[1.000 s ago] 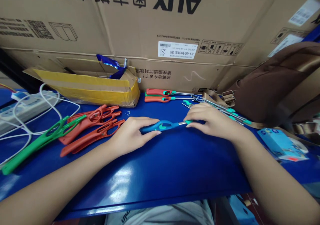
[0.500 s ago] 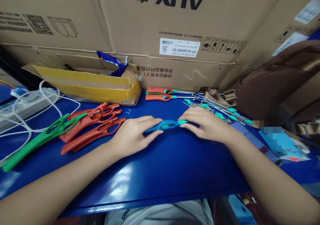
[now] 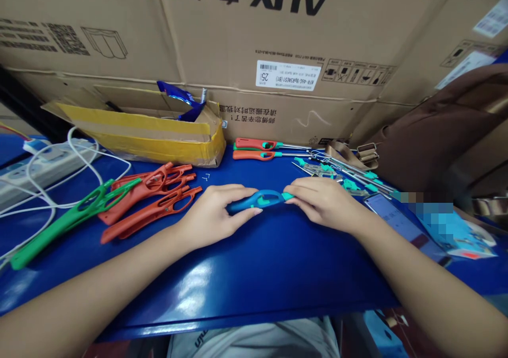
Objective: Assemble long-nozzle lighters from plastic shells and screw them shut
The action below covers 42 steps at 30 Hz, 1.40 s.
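Blue plastic lighter body (image 3: 256, 200), teal at trigger and tip, is held low at the middle of the blue table (image 3: 254, 278). Its rear is clasped in the curled left hand (image 3: 214, 216), and its front tip is pinched tight by the thumb and fingers of the right hand (image 3: 323, 202). With so small a pinch, the tip could likely be slipped or bent, and the metal nozzle tubes (image 3: 351, 177) just behind could be scattered.

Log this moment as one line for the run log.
left hand: grips blue lighter | right hand: pinches its teal front end | nearby: orange shells, green shell on blue table
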Available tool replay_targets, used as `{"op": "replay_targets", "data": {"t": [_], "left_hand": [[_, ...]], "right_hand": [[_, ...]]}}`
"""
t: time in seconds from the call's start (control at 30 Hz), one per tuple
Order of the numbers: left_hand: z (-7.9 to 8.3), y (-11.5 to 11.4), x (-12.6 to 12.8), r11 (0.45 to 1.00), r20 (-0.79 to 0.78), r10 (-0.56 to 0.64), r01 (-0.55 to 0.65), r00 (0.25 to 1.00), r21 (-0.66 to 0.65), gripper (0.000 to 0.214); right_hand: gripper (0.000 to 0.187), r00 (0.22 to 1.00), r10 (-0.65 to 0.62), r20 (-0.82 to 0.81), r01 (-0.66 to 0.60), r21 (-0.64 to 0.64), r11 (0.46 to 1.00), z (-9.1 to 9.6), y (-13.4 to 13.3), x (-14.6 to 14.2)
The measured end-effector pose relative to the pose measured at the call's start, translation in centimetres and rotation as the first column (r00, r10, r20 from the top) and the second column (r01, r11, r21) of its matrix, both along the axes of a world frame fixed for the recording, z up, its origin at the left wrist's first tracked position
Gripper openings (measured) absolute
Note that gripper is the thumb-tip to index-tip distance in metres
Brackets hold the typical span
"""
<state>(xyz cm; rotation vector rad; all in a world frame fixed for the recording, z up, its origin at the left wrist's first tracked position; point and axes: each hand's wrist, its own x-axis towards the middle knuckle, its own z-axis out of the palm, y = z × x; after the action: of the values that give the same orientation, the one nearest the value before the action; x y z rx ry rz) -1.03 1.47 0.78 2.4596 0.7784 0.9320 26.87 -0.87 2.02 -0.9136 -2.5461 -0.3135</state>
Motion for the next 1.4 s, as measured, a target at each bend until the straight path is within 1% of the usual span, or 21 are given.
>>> {"op": "replay_targets", "data": {"t": [0.1, 0.23, 0.37, 0.57, 0.67, 0.77, 0.83, 0.9, 0.97, 1.03, 1.13, 1.2, 1.27, 1.4], "left_hand": [[-0.1, 0.0, 0.2, 0.996, 0.03, 0.001, 0.001, 1.0, -0.084, 0.024], [-0.2, -0.3, 0.4, 0.992, 0.04, -0.008, 0.013, 0.999, -0.126, 0.021], [-0.1, -0.6, 0.5, 0.998, 0.032, -0.024, 0.025, 0.999, -0.062, 0.02], [-0.6, -0.5, 0.3, 0.998, -0.023, -0.043, 0.044, 0.999, 0.048, 0.024], [-1.1, -0.2, 0.1, 0.992, -0.089, -0.064, 0.073, 0.994, 0.104, 0.026], [-1.2, 0.1, 0.0, 0.987, -0.184, -0.072, 0.096, 0.98, 0.126, 0.029], [-0.9, 0.4, -0.2, 0.991, -0.246, -0.075, 0.099, 0.966, 0.086, 0.034], [-0.4, 0.5, -0.3, 0.997, -0.298, -0.065, 0.077, 0.952, 0.028, 0.04], [0.2, 0.5, -0.3, 0.999, -0.351, -0.04, 0.043, 0.936, 0.001, 0.044], [0.8, 0.5, -0.1, 0.999, -0.411, -0.016, 0.03, 0.912, 0.028, 0.046], [1.4, 1.2, 0.5, 0.99, -0.502, -0.014, 0.083, 0.865, 0.116, 0.045], [1.9, 2.3, 1.0, 0.978, -0.524, -0.025, 0.131, 0.851, 0.165, 0.043], [2.3, 4.0, 1.5, 0.966, -0.526, -0.034, 0.164, 0.85, 0.202, 0.036], [2.8, 8.2, 2.4, 0.961, -0.511, 0.058, 0.091, 0.857, 0.261, 0.032]], "right_hand": [[0.024, 1.0, 0.015, 0.022, -0.016, 0.043, 0.999, 0.1, 0.0, -0.1], [0.024, 0.998, 0.009, 0.063, -0.01, 0.013, 1.0, 0.3, -0.1, -0.1], [0.024, 0.994, -0.003, 0.106, 0.008, -0.049, 0.999, 0.5, -0.4, -0.2], [0.027, 0.992, 0.005, 0.13, 0.002, -0.058, 0.998, 0.6, -0.5, -0.4], [0.026, 0.985, -0.013, 0.172, 0.039, -0.148, 0.988, 0.5, -0.5, -0.6], [0.02, 0.977, -0.044, 0.21, 0.11, -0.311, 0.944, 0.6, -0.6, -0.9], [0.017, 0.973, -0.082, 0.217, 0.165, -0.395, 0.904, 0.8, -0.7, -1.1], [0.015, 0.969, -0.142, 0.201, 0.218, -0.428, 0.877, 1.0, -0.7, -1.3], [0.013, 0.966, -0.2, 0.161, 0.251, -0.426, 0.869, 1.1, -0.7, -1.1], [0.01, 0.966, -0.236, 0.105, 0.259, -0.412, 0.874, 1.0, -0.6, -0.7], [0.006, 0.961, -0.273, 0.038, 0.266, -0.38, 0.886, 0.7, -0.1, 0.0], [0.007, 0.957, -0.29, 0.008, 0.273, -0.359, 0.893, 0.4, 0.2, 0.3], [0.014, 0.947, -0.32, -0.016, 0.3, -0.307, 0.903, 0.3, 0.5, 0.5], [0.044, 0.906, -0.412, -0.1, 0.398, -0.135, 0.907, 0.5, 0.5, 0.3]]}}
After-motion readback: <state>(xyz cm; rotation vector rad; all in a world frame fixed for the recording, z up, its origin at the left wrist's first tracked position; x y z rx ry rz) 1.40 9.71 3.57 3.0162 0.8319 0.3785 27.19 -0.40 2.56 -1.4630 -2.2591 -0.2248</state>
